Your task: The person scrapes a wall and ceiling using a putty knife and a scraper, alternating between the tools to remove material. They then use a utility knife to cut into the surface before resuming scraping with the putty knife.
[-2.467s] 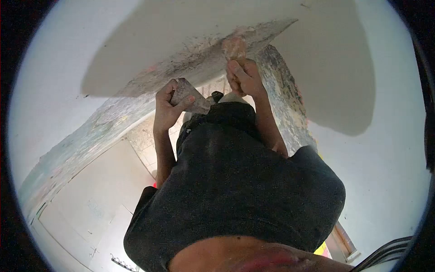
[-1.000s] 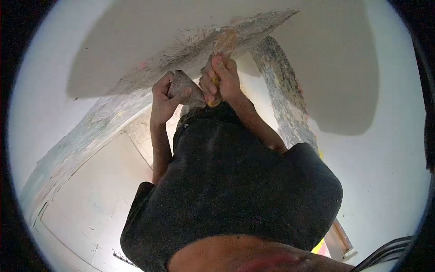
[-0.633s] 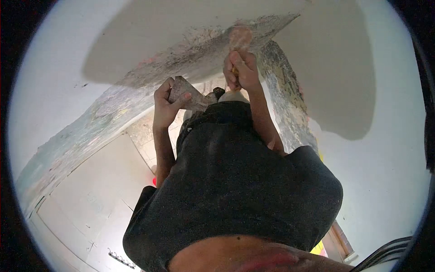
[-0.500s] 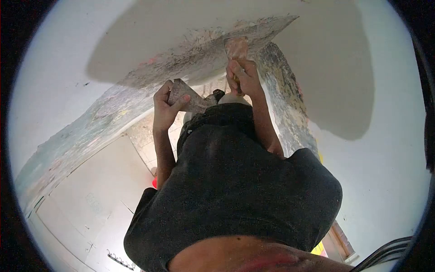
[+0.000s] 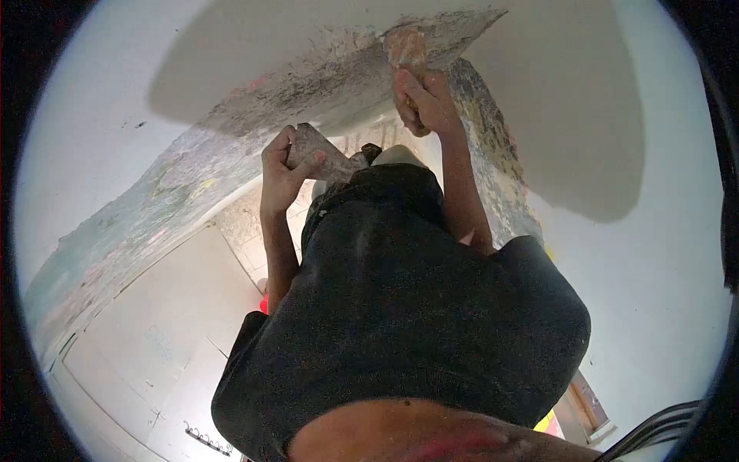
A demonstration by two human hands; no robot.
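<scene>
My right hand [image 5: 426,100] is closed round the handle of a scraper [image 5: 406,48], whose broad, smeared blade lies against the rough grey patch of wall [image 5: 331,73]. Lower and to the left, my left hand [image 5: 289,168] grips a second, wider grey blade [image 5: 317,150] between thumb and fingers, in front of my waist and off the wall. The handle of that blade points toward my body and is partly hard to make out.
Smooth white wall [image 5: 677,231] surrounds the rough strip, with shadows across it. A mottled strip [image 5: 493,123] runs down on the right. A pale panel [image 5: 162,308], floor tiles [image 5: 250,250] and a red object [image 5: 264,304] lie at the lower left.
My right hand and its scraper have moved up along the wall and slightly right. My left hand with its blade has risen a little.
</scene>
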